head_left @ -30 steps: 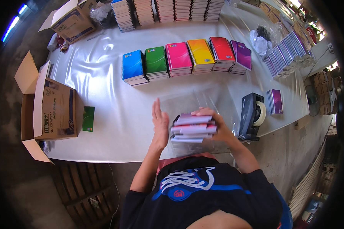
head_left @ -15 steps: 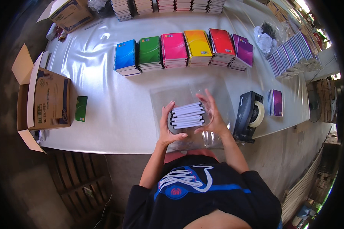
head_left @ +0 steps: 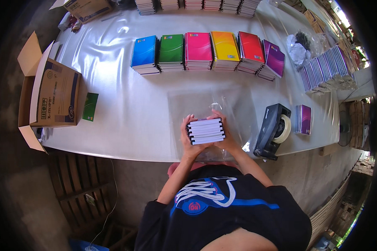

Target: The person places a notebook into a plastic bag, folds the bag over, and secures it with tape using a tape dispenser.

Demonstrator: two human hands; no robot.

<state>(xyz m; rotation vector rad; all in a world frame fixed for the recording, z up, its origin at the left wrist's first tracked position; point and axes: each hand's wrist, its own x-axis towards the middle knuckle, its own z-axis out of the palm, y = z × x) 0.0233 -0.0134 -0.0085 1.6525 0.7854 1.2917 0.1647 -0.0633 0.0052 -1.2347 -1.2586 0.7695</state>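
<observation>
A small stack of spiral notebooks stands before me, its white page edges facing up and dark bindings showing at the ends. My left hand wraps its left side, and my right hand wraps its right side. Both palms press inward, with the fingers curled around the stack. Underneath lies a clear plastic sheet or bag, spread over the table.
Beyond my hands runs a row of notebook piles: blue, green, pink, yellow, red and purple. A tape dispenser and a purple notebook pile stand right. Left are an open carton and a green notebook.
My hands have closed in from loosely spread around the stack to gripping both its sides. The notebooks now sit more squarely aligned. The view has shifted slightly.
</observation>
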